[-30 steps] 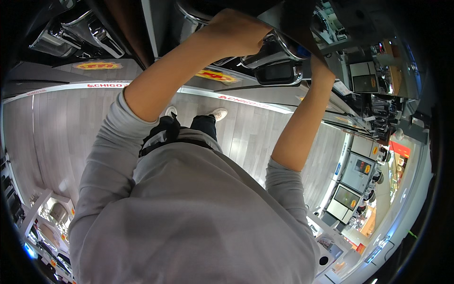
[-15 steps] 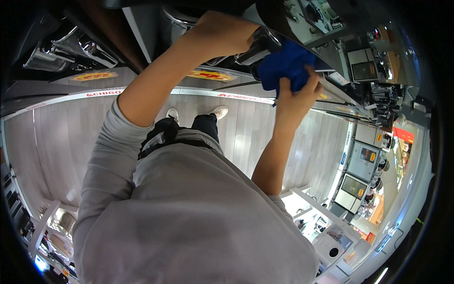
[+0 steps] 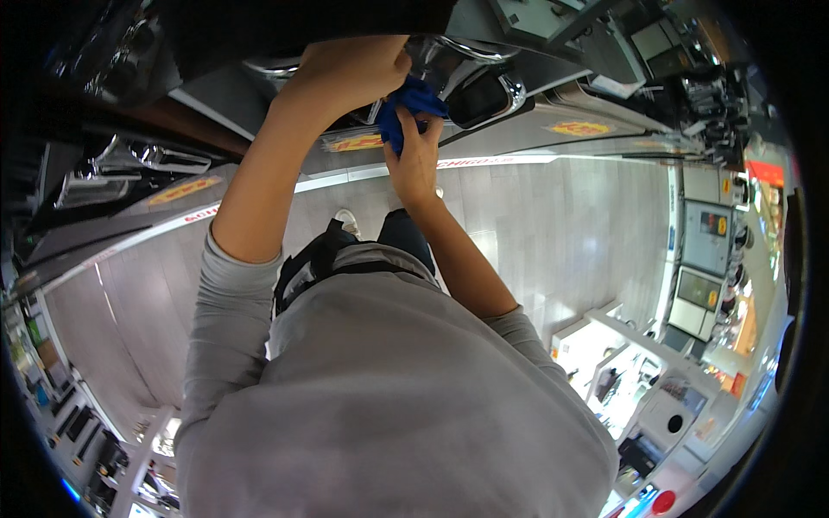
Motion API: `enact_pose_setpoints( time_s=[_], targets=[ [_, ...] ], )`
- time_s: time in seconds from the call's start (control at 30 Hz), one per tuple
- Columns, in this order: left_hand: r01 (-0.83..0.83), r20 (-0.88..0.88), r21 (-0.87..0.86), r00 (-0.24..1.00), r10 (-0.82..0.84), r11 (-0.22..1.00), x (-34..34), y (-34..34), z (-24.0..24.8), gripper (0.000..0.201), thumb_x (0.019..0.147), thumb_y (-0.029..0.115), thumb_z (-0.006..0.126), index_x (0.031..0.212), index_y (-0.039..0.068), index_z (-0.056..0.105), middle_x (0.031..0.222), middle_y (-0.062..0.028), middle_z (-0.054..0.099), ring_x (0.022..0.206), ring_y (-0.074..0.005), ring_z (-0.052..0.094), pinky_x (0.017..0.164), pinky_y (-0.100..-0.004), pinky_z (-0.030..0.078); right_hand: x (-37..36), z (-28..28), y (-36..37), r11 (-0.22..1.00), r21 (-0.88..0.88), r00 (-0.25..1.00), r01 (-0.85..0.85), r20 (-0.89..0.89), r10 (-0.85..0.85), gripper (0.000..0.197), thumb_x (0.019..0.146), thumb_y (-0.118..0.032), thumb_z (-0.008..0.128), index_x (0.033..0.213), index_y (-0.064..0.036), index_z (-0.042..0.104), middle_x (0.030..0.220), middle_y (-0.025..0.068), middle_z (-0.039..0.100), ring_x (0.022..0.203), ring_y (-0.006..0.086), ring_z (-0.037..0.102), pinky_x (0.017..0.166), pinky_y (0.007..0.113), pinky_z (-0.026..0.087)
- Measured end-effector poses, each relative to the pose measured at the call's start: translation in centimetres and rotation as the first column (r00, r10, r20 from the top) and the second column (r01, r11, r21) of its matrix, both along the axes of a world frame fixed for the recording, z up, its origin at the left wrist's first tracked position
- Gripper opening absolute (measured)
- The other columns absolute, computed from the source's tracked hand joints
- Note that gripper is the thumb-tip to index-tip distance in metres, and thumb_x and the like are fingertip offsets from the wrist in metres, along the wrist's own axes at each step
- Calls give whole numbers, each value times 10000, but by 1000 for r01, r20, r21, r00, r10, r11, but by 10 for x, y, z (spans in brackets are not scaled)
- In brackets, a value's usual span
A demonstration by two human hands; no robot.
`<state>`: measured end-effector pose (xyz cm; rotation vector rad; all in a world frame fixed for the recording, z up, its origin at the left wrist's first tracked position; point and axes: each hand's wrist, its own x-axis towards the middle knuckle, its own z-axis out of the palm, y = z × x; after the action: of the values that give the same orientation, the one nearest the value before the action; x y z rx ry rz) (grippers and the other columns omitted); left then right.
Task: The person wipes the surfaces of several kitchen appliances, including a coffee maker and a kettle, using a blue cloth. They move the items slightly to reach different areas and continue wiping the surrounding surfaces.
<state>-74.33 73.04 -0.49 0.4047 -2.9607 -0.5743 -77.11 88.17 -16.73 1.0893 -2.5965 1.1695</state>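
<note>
At the shelf edge, my right hand (image 3: 416,164) is closed on a blue cloth (image 3: 394,128), its thumb and fingers pressed into the fabric. My left hand (image 3: 358,73) is curled just above and to the left of the cloth. What the left fingers grip is hidden behind the hand and the dark edge above. A shiny metal vessel (image 3: 439,67) stands right beside both hands. Close to its right side is a rounded black handle-like part (image 3: 479,99) with chrome trim.
More chrome and dark appliances (image 3: 112,168) sit on the shelf at the left. A dark overhang (image 3: 311,22) covers the shelf from above. Yellow-red labels (image 3: 580,129) line the shelf front. Behind me at the right stand white display units (image 3: 673,414). Grey floor (image 3: 570,224) lies below.
My right hand has moved left with the blue cloth, close to my left hand. The left hand has shifted a little left and down. The view has turned, showing more of the right shelf.
</note>
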Motion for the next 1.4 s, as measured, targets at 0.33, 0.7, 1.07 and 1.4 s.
enact_pose_setpoints(
  time_s=[0.33,0.7,1.07,1.4],
  targets=[
    [-53,30,-94,998,56,994,-5,-10,-16,322,954,344,494,1188,137,574,794,-94,669,709,-226,657,709,-364,508,-2,-4,-1,987,154,998,49,28,-54,580,660,1,716,1211,-121,581,1120,180,466,998,373,540,855,435,496],
    [-60,33,-31,998,61,998,-5,-6,-5,376,932,285,522,1279,142,541,816,-104,664,702,-229,643,728,-369,496,-6,-5,47,955,62,891,291,345,-294,546,744,-63,676,1264,-85,513,1152,208,476,986,368,570,883,400,495],
    [-60,39,-51,997,62,997,-7,0,1,369,917,246,534,1275,158,550,918,-122,675,767,-228,662,767,-371,497,20,61,14,642,-602,809,475,586,-49,508,917,-127,529,1370,-22,325,1257,190,444,1134,311,495,955,400,427],
    [-71,120,-5,990,71,997,-5,1,9,394,931,252,524,1307,134,525,986,-132,675,802,-209,662,828,-390,493,-8,46,3,850,-164,843,501,316,-436,571,822,-209,633,1292,-25,367,805,254,645,723,456,626,637,486,490]
  ],
)
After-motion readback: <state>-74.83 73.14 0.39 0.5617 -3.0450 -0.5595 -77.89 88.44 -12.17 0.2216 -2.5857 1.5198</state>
